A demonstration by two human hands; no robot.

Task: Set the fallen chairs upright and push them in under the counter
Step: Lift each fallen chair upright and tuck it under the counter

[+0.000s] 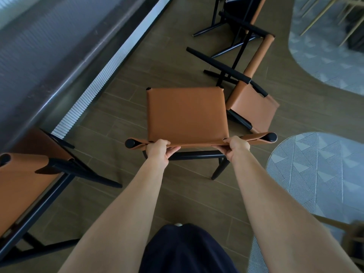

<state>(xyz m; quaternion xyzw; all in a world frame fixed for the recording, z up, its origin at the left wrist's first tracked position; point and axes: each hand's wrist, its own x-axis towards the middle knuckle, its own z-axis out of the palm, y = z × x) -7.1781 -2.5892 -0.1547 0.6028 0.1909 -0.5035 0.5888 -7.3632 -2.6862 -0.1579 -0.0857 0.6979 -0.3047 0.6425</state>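
Both hands, left hand (157, 149) and right hand (236, 146), grip upright chair's (187, 115) backrest.

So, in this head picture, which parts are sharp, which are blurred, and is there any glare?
Head view: the seat of the held chair, the left hand and the right hand are sharp; the counter at upper left is smeared, and so is the lower right corner; a pale sheen runs along the counter's rim; shadows are soft.

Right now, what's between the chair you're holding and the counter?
Nothing but bare brown floor lies between the upright chair and the counter, as the head view shows.
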